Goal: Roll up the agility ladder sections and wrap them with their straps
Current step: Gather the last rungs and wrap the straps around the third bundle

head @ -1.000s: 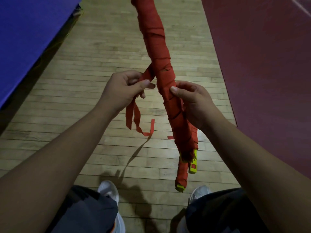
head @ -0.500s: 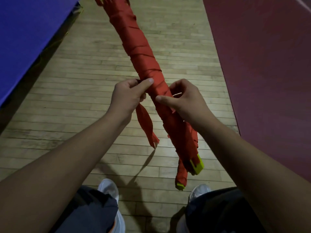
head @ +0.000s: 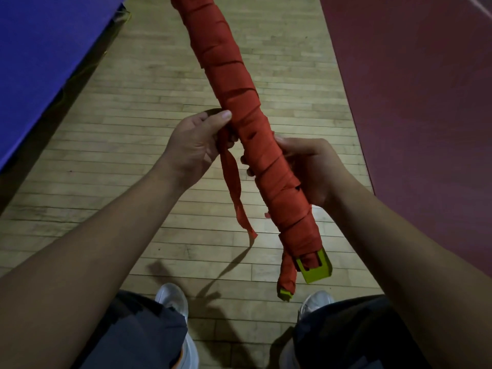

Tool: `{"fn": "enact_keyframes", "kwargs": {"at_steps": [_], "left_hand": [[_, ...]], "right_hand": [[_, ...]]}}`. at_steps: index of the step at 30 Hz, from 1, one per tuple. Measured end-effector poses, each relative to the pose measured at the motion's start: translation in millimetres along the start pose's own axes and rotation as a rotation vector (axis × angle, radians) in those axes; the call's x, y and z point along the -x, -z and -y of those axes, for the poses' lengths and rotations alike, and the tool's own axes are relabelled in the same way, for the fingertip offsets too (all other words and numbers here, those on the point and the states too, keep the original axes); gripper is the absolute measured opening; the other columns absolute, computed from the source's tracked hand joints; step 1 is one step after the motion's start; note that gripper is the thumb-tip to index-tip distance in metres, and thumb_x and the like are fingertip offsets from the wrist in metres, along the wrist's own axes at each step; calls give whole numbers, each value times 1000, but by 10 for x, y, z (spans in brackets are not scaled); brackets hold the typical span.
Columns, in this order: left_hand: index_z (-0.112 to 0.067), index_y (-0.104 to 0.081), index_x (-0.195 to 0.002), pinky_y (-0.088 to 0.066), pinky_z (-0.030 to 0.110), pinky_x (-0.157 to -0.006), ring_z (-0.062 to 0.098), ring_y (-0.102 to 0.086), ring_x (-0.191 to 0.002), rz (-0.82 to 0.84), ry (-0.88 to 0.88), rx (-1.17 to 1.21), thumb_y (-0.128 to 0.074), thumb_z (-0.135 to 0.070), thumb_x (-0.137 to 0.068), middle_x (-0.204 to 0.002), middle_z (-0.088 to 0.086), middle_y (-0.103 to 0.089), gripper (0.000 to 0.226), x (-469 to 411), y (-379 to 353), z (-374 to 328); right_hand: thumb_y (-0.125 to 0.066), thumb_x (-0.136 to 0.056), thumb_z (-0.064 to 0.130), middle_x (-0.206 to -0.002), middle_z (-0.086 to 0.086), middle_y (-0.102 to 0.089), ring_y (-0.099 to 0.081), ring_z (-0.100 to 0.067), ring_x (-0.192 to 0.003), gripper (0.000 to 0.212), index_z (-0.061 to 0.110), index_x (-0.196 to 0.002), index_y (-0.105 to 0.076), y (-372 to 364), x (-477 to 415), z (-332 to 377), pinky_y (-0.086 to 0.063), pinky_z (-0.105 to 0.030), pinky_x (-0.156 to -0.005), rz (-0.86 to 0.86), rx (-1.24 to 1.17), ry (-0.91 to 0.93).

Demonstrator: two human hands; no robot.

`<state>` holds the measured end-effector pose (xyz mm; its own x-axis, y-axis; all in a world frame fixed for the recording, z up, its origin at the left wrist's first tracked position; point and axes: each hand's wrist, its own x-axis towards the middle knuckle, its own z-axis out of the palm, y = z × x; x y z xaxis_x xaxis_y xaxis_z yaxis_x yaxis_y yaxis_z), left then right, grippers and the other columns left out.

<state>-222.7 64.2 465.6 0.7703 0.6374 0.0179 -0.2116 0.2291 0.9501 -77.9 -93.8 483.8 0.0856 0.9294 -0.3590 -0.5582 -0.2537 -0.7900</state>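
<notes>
The ladder (head: 234,83) is rolled into a long red bundle, bound in spiralling turns of its red strap, and held in the air at a slant: its top runs out of the upper edge, and its lower end hangs low and to the right. At that lower end a yellow-green rung (head: 315,267) sticks out, with a smaller wrapped stub (head: 285,284) just below it. The strap (head: 233,182) leaves the ladder about midway down and hangs loose to its left.

The left hand (head: 194,147) is just left of the ladder. It grips the strap where it comes off, thumb tip against the wrapping. The right hand (head: 316,169) curls round the ladder from the right, lower down, and its fingers (head: 244,159) show on the left side.

Under the ladder is a wooden floor (head: 133,182). A blue mat (head: 40,49) lies far to its left and a dark red area (head: 426,102) to its right. Two white shoes (head: 171,299) stand below it.
</notes>
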Motion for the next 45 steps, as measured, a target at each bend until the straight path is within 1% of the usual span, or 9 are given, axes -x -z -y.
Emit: {"fn": "enact_keyframes", "kwargs": {"at_steps": [6, 14, 17, 21, 24, 29, 35, 40, 45], "left_hand": [[-13, -72, -108, -46, 17, -58, 10, -54, -58, -53, -20, -604, -63, -14, -99, -89, 5, -78, 13, -1, 120, -79], [-15, -73, -102, -48, 20, -63, 8, -56, -59, -118, -44, -601, -69, -17, -95, -90, -1, -79, 9, 59, 12, -44], [-15, -74, -88, -42, 20, -58, 6, -48, -53, -163, -60, -574, -78, -25, -87, -67, 0, -71, 10, 73, -94, -25], [-16, -74, -83, -43, 14, -63, -5, -59, -56, -295, -54, -536, -84, -28, -80, -60, -16, -67, 16, 119, -155, 41], [-19, -75, -85, -48, 15, -71, -3, -67, -70, -324, -57, -494, -85, -28, -79, -71, -13, -74, 15, 149, -147, 43], [-13, -74, -96, -41, 10, -61, -7, -55, -54, -310, -33, -430, -78, -21, -87, -53, -22, -59, 12, 131, -160, 37], [-13, -69, -87, -32, 22, -57, 8, -38, -58, -190, 60, -175, -71, -15, -88, -73, 0, -51, 3, 93, -69, 14], [-11, -62, -83, -38, 21, -58, 10, -45, -61, -31, 74, -28, -61, -17, -87, -68, -5, -56, 7, 50, -65, 18], [-7, -61, -93, -41, 25, -66, 15, -52, -72, 53, 52, -12, -55, -13, -90, -77, 2, -61, 10, 14, -16, 5]], "right_hand": [[-60, -86, 14, -81, -18, -65, -64, -26, -68, 33, -8, -110, -63, 67, -152, -43, -55, -35, -67, -129, 121, 286], [-68, -88, 7, -89, -22, -67, -68, -31, -76, 29, -7, -113, -62, 36, -215, -105, -57, -41, -65, -424, 350, 402], [-75, -86, 12, -97, -15, -70, -72, -25, -78, 34, 2, -115, -59, -24, -223, -146, -59, -40, -61, -486, 509, 369], [-83, -82, 18, -96, 6, -59, -61, 13, -74, 44, 14, -113, -51, -155, -244, -249, -52, -10, -62, -542, 772, 394], [-85, -80, 23, -102, 9, -55, -57, 9, -81, 50, 17, -112, -48, -175, -259, -275, -44, -3, -67, -549, 865, 419], [-87, -78, 25, -103, 9, -59, -58, 10, -86, 51, 15, -113, -51, -150, -214, -196, -49, -11, -70, -489, 865, 456], [-82, -82, 22, -102, -11, -73, -69, -26, -93, 32, 4, -105, -68, 89, -131, -10, -56, -54, -87, -334, 500, 339], [-57, -91, 41, -119, -23, -66, -68, -36, -103, 56, 3, -133, -58, 126, -62, -9, -59, -50, -87, 67, 125, -2], [-58, -92, 29, -116, -28, -61, -68, -30, -89, 53, -7, -131, -57, 130, -54, 20, -59, -41, -79, 103, 116, 75]]}}
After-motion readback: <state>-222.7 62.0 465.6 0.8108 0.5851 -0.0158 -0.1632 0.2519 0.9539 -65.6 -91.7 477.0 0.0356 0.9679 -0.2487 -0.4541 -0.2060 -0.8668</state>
